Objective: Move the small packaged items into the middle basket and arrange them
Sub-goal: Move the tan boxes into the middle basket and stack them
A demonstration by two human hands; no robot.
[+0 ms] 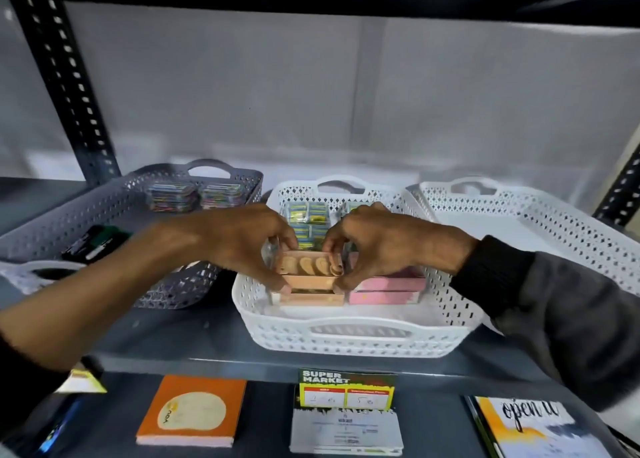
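The middle white basket (356, 336) stands on the grey shelf. Inside it, my left hand (242, 239) and my right hand (377, 243) both grip a peach-coloured clear-cased packet (306, 265) from either side, holding it on top of a stack of similar peach packets (311, 298). Pink packets (388, 291) are stacked just to the right. Behind my hands, yellow-and-blue packets (308, 215) fill the basket's back part.
A grey basket (104, 208) on the left holds colourful packets (194, 194) and a dark item (95, 241). A white basket (540, 222) stands at the right. Price tag (346, 388) hangs at the shelf edge; notebooks (192, 411) lie below. Black shelf uprights flank both sides.
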